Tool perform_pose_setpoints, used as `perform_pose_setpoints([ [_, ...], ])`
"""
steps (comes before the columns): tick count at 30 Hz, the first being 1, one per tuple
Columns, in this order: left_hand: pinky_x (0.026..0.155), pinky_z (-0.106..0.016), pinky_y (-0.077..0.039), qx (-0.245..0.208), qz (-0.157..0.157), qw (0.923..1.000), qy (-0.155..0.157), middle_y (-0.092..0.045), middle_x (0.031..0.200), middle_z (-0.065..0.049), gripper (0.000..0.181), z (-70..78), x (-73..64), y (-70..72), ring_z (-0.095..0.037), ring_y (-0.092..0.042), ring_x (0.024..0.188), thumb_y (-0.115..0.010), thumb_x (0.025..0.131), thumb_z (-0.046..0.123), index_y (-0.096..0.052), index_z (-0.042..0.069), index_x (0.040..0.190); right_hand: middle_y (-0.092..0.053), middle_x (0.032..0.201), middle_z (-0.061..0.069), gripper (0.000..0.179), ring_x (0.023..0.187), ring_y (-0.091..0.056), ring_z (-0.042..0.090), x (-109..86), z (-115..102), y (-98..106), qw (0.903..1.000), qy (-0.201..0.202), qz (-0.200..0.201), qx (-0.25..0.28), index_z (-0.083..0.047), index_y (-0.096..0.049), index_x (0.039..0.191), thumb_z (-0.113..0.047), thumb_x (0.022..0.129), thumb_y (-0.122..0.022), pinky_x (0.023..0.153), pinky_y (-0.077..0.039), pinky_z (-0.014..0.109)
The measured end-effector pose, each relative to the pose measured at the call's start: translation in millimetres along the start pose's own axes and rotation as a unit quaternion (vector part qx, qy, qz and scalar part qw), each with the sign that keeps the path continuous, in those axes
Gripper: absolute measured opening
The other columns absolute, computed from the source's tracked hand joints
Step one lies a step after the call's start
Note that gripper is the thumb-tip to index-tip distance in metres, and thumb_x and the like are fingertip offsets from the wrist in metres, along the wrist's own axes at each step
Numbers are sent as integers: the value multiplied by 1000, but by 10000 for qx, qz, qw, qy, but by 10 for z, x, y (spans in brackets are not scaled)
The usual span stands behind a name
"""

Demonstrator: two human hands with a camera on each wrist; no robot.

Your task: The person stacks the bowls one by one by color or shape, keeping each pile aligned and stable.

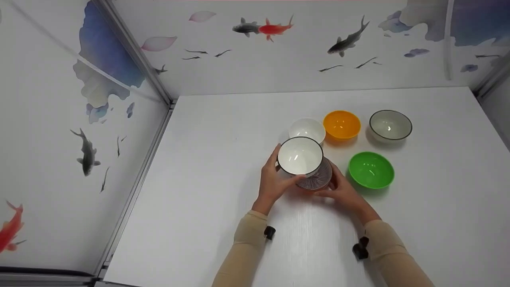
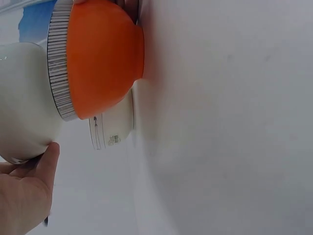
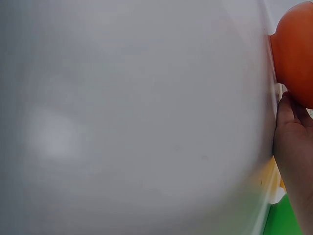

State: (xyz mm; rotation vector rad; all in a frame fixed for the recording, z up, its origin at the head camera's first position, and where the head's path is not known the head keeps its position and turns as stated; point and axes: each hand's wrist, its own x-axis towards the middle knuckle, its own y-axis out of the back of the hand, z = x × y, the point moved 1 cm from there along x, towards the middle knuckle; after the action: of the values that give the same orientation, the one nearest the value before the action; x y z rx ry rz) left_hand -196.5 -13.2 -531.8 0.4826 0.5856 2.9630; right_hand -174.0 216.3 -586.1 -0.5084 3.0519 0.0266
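My left hand [image 1: 274, 181] grips a white bowl with a dark rim [image 1: 301, 155], fingers on its left side and thumb at the near edge. That bowl is raised over a striped bowl [image 1: 318, 179], covering part of its lined inside. The striped bowl's outside [image 2: 100, 58] is orange, and its foot meets the table in the left wrist view. My right hand [image 1: 344, 193] holds the striped bowl at its right side, thumb in front and fingers beyond. Only part of the right hand [image 3: 296, 132] shows beside the orange wall in the right wrist view.
Just beyond the held bowls stands a plain white bowl [image 1: 306, 128], partly hidden. To its right are a yellow-orange bowl [image 1: 342, 125] and a grey-white bowl with a dark rim [image 1: 390, 124]. Closer in, a green bowl [image 1: 371, 170] sits right of my right hand. Fish-patterned walls border the white table [image 1: 207, 159].
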Motion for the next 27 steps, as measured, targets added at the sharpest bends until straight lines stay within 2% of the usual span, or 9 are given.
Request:
perform_pose_setpoints([
  [12, 109, -33, -48, 87, -255, 9996, -18, -46, 154, -15, 110, -8, -102, -172, -23, -48, 140, -91, 70, 35, -29, 1, 155, -9, 168, 13, 113, 154, -16, 32, 2, 27, 3, 9998, 29, 82, -166, -12, -6, 161, -1, 78, -81, 108, -28, 4],
  [15, 110, -32, -47, 84, -308, 9995, 18, -46, 153, -13, 111, -27, -123, -208, -22, -49, 139, -92, 69, 36, -30, 1, 155, -12, 168, 14, 111, 154, -17, 32, 2, 21, 0, 9995, -62, 142, -288, -13, -7, 161, -4, 79, -81, 119, -27, 18],
  [19, 113, -32, -44, 107, -372, 9991, 152, -45, 154, -11, 114, -31, -135, -235, -20, -47, 140, -92, 67, 38, -29, 3, 156, -14, 167, 13, 108, 155, -15, 32, -1, 9, -3, 9987, -183, 166, -443, -14, -8, 161, -10, 81, -81, 125, -16, 46],
  [21, 114, -33, -42, 138, -405, 9989, 196, -45, 155, -10, 115, -29, -139, -244, -19, -47, 140, -93, 66, 39, -29, 4, 156, -14, 168, 13, 108, 155, -14, 32, 0, 4, -3, 9987, -192, 160, -448, -14, -8, 161, -10, 82, -81, 125, -15, 47],
  [22, 115, -34, -42, 144, -425, 9988, 215, -45, 155, -9, 115, -29, -141, -248, -19, -47, 141, -93, 66, 39, -29, 4, 156, -14, 168, 13, 108, 155, -15, 32, 0, 6, -2, 9986, -199, 167, -458, -14, -8, 161, -10, 82, -80, 126, -16, 44],
  [24, 116, -35, -41, 201, -471, 9983, 262, -44, 156, -8, 115, -29, -146, -254, -19, -46, 141, -92, 66, 40, -29, 5, 156, -15, 167, 12, 106, 154, -15, 30, 3, 10, -1, 9987, -172, 154, -457, -14, -8, 161, -10, 82, -80, 125, -20, 30],
  [27, 117, -38, -40, 245, -563, 9974, 372, -43, 157, -8, 116, -22, -148, -258, -19, -46, 141, -92, 66, 42, -28, 6, 156, -17, 167, 11, 104, 154, -16, 29, 2, 10, -2, 9988, -112, 157, -460, -13, -10, 160, -10, 83, -80, 116, -25, 11],
])
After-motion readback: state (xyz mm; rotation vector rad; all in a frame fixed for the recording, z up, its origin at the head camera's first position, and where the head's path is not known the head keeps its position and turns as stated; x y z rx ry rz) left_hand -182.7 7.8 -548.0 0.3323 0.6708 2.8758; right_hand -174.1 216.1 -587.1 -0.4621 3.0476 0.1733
